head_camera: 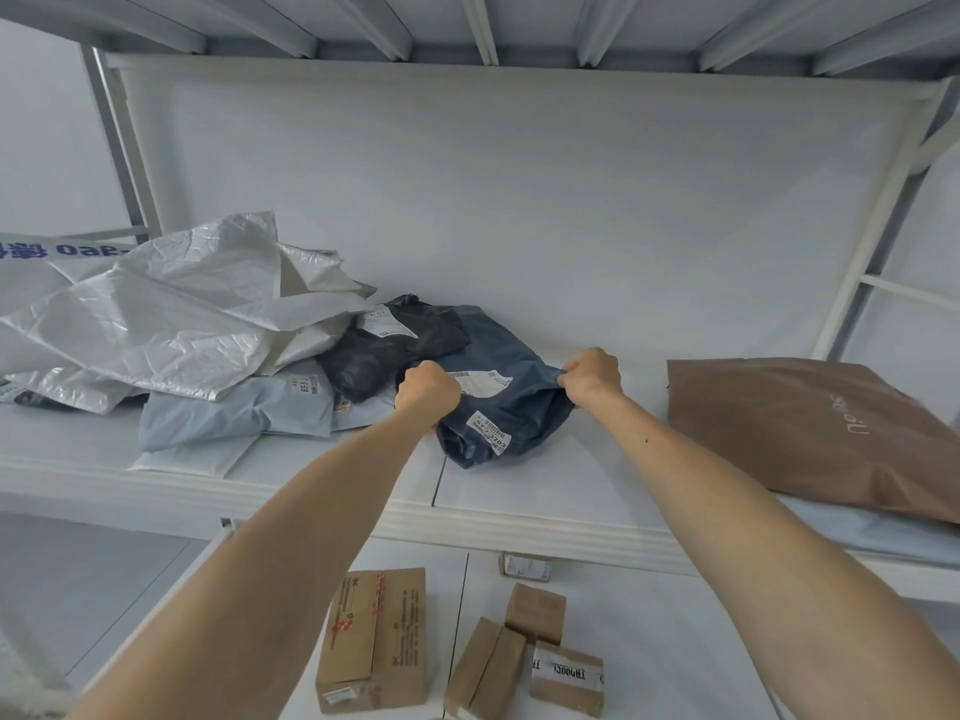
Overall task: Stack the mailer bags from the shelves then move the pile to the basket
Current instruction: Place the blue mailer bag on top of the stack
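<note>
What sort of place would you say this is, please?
Probably a parcel storeroom: white metal shelving holds labelled mailer bags, like the blue mailer bag, with cardboard boxes on the shelf below.

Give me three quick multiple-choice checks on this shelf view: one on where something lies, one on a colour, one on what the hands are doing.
1. Where does the brown mailer lie relative to the held bag?
A. On the same shelf, to its right
B. On the shelf below
C. Underneath it

2. What colour is the held bag?
A. Black
B. Dark blue
C. Brown

3. What are the left hand and right hand doing?
A. Both lie open
B. Only one grips the bag
C. Both grip the bag

Answers: 1 A, the mailer lies apart from it toward the shelf's right end. 2 B, it is dark blue plastic with white labels. 3 C, each hand is curled round one side of the bag.
</note>
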